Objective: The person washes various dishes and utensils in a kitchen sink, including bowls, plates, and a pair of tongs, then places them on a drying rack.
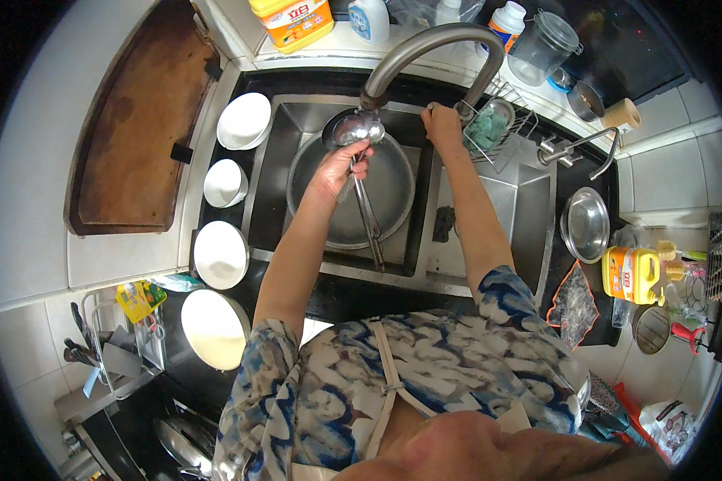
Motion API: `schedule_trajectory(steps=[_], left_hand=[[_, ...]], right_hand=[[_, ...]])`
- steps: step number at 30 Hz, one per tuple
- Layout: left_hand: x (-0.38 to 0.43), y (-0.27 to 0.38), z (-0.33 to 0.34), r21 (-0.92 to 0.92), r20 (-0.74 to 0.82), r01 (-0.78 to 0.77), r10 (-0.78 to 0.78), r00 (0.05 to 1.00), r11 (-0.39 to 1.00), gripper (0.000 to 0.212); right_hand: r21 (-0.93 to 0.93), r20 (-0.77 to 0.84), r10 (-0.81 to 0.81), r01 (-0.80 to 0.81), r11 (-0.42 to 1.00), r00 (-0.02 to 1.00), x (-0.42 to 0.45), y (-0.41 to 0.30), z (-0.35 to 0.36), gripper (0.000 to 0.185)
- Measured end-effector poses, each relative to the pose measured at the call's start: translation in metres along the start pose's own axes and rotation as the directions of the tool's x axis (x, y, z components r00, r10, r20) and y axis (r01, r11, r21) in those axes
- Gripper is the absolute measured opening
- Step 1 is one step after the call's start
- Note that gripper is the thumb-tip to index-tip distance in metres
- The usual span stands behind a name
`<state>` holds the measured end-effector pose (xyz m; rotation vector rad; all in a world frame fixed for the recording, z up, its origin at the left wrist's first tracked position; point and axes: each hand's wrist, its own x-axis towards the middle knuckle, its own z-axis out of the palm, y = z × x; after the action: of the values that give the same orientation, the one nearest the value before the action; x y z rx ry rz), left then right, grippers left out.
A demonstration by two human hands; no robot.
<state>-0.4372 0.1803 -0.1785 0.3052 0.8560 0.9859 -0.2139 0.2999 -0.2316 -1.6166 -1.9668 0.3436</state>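
Note:
My left hand (344, 169) grips several metal utensils by their handles, among them a ladle (350, 130). Their shiny bowls sit right under the faucet's spout (371, 99), where some water seems to run. One long handle (370, 222) slants down past my fingers. Below it all, a round grey pan (319, 204) lies in the left sink basin (418, 240). My right hand (444, 129) is closed at the base of the gooseneck faucet (436, 33), around what looks like its lever; the fingers hide most of it.
White bowls (221, 255) and a cream basin (213, 329) line the left counter. A wire rack (511, 129) holding a green cloth (486, 129) hangs over the right basin (493, 198). Metal bowls (586, 222) stand at right; bottles and a glass jar (541, 51) line the back ledge.

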Motion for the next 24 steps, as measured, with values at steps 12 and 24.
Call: schedule_trajectory(steps=[12,24], left_hand=[[-0.002,-0.013,0.015,0.598,-0.105,-0.358,0.512,0.852,0.718,0.022],[0.004,-0.006,0.034,0.960,0.147,-0.277,0.785,0.601,0.032,0.036]], right_hand=[[-0.012,-0.058,-0.087,0.086,0.996,0.995,0.000,0.004,0.004,0.027],[-0.015,-0.111,-0.054,0.052,0.999,0.992,-0.001,0.006,0.008,0.028]])
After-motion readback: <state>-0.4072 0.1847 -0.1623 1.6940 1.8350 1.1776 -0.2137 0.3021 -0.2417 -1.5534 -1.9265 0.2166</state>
